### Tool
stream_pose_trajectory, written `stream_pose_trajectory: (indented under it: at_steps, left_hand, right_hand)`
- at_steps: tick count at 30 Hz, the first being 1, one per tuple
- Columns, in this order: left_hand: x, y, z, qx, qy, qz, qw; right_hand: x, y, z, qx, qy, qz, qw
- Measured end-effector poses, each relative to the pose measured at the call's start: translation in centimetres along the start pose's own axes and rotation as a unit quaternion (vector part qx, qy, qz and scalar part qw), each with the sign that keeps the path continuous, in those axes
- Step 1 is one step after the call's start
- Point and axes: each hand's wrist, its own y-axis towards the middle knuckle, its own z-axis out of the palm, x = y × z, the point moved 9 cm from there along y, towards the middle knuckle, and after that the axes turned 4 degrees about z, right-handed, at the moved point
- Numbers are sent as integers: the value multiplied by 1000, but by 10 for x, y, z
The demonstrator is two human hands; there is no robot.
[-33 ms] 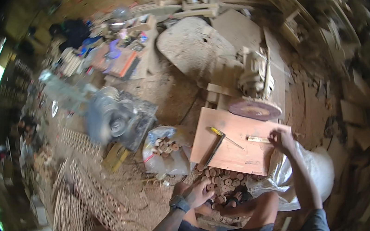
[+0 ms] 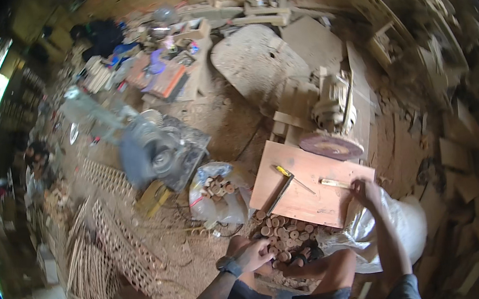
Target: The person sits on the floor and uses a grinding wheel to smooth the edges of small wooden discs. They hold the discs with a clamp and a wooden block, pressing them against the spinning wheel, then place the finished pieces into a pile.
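Note:
My left hand is curled at the near left side of a pile of small round wooden discs, some with a hole in the middle. Its fingertips meet over the discs, and what they hold is too small to name. At the right edge of a flat wooden board, my right hand has its fingers pinched together beside the end of a pale, narrow stick-like tool. Whether it grips that tool is unclear. A yellow-handled screwdriver and a dark bar lie on the board's left part.
Just beyond the board stands a motor with a round sanding disc. A clear bag of wooden pieces sits left, a white sack right. Bundled sticks and a grinder-like machine are farther left.
The view has shifted slightly. My right hand has come a little nearer to me along the board's edge. My left hand stays beside the discs.

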Motion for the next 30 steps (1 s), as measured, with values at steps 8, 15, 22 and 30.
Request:
stream_pose_trajectory:
  at_steps: [8,15,22,30]
  left_hand:
    - [65,-291,-75,-298,-66,-262,916]
    - [108,-424,7,-512,-460,-395,608]
    - [27,-408,188,-405,-515,-449,607]
    - [-25,-413,320,-395,-600,-472,512]
  right_hand:
    - [-3,-241,-13,161,75,174,969]
    - [-79,-353,40,417,5,174,892]
    - [-117,-239,-42,316,157,246,903]
    - [-162,-125,-40,394,1,331,857]
